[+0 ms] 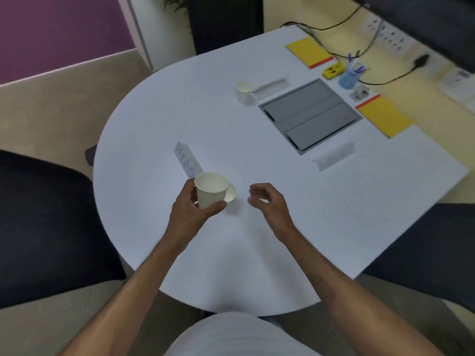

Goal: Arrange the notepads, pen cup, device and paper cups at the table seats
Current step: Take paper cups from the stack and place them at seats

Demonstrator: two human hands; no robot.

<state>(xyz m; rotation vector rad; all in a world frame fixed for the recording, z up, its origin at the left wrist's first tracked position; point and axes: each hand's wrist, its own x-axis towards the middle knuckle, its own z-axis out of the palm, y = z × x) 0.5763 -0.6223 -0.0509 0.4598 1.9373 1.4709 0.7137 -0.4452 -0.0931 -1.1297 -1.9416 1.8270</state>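
My left hand [191, 205] grips a white paper cup [211, 189] upright just above the white table [159, 111], near a folded name card [185, 158]. A second white cup rim [230, 194] shows right behind the held cup. My right hand [266, 197] hovers beside it, fingers loosely curled, holding nothing. Another paper cup [243, 91] stands farther back by a white name card [271, 86]. Two yellow notepads [308, 51] [384, 115] lie at the far right. A blue pen cup [349, 77] with pens stands between them, next to a yellow device [333, 70].
A grey cable hatch [309, 114] is set into the table. A third name card [334, 156] lies right of centre. Black cables [372, 44] run along the far edge toward wall sockets [390, 34]. Dark chairs stand at left [46, 222] and right [437, 247].
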